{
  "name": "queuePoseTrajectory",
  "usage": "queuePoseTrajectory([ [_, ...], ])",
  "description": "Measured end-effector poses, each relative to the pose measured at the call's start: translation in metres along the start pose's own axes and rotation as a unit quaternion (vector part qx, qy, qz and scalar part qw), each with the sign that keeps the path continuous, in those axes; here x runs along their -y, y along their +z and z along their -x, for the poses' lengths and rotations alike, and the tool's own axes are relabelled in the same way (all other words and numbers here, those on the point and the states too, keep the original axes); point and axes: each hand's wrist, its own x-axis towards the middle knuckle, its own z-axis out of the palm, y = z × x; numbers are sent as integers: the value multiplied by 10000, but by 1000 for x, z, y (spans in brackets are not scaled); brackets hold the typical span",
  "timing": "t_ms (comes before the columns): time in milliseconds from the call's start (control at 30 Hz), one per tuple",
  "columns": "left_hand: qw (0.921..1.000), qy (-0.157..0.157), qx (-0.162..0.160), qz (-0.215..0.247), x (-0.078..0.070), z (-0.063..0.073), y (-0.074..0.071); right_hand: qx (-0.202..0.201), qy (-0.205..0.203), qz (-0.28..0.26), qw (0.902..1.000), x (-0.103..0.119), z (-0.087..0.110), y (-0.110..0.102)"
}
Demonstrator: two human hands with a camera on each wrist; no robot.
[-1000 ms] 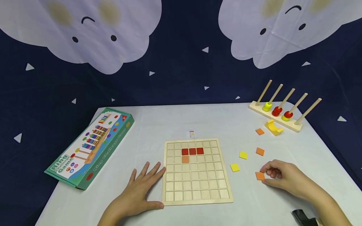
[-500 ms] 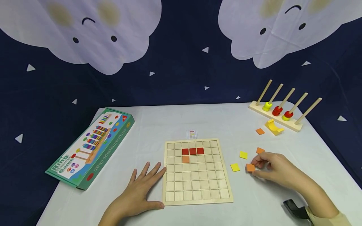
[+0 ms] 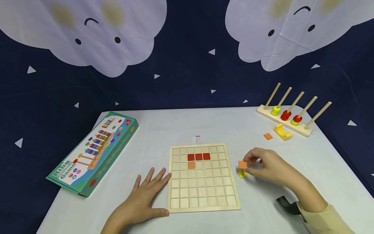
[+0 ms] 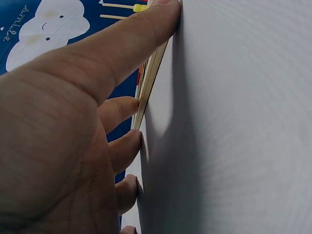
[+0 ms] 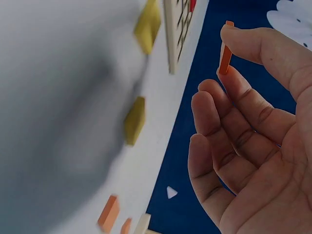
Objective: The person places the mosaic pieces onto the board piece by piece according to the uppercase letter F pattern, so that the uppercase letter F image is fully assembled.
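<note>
My left hand (image 3: 143,198) rests with spread fingers on the white table, its thumb and forefinger at the left edge of a wooden grid board (image 3: 201,191). Three red square tiles (image 3: 198,156) lie in a row in the board, with one orange tile (image 3: 191,165) below the leftmost. Right of the board, my right hand (image 3: 271,165) pinches another orange tile (image 3: 242,164) between thumb and forefinger, raised off the table. Partly behind that tile lies a yellow tile (image 3: 242,174). In the right wrist view, two yellow tiles (image 5: 135,120) and a loose orange tile (image 5: 108,213) show on the table.
A printed pattern card (image 3: 198,139) lies behind the board. At the back right stand a peg rack (image 3: 284,120) with several rings, a curved yellow piece (image 3: 282,132) and an orange tile (image 3: 268,136). A green game box (image 3: 96,152) lies at the left.
My right hand has picked up the nearest orange tile and carried it left and upward toward the board, now covering one yellow tile and another orange one. The left hand stays put.
</note>
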Motion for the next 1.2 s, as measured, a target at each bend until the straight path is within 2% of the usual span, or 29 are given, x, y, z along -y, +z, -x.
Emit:
queuePoseTrajectory([
  [167,10000,-34,45,41,0,0,-1,11,-171,-121,9998,9,-10,4],
  [333,9999,-46,49,80,0,0,0,191,-180,-313,9992,19,-20,9],
  [600,9999,-93,72,104,0,0,-1,381,-497,-240,9978,39,-40,14],
  [1200,9997,-179,107,161,-1,-1,-2,630,-839,-404,9937,67,-71,46],
])
